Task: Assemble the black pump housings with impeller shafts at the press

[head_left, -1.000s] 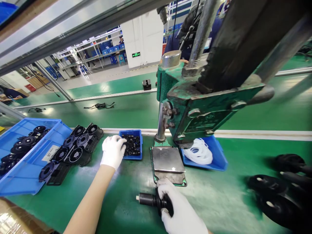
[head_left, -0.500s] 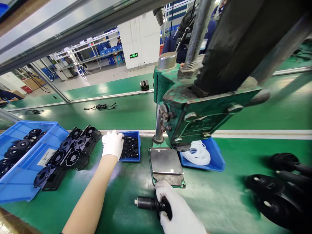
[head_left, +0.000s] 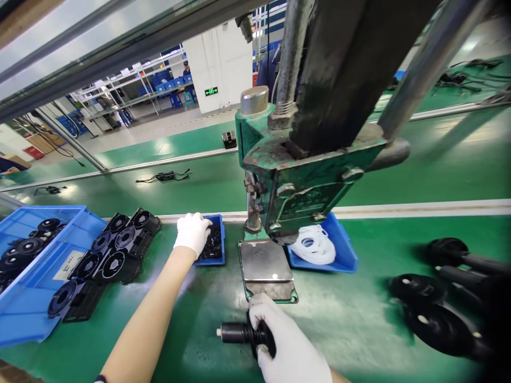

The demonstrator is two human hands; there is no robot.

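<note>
Two gloved hands: left hand [head_left: 192, 233] in small bin [head_left: 217, 256], right hand [head_left: 285, 340] gripping black part [head_left: 239, 333].

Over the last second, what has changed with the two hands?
The left hand has moved further over the small blue tray of black parts, its fingers now covering more of them. The right hand still grips the black cylindrical part on the green mat in front of the green press.

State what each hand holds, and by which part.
The right hand grips a black cylindrical part around its thicker right end. The left hand reaches into the small blue bin; any hold there is hidden.
</note>
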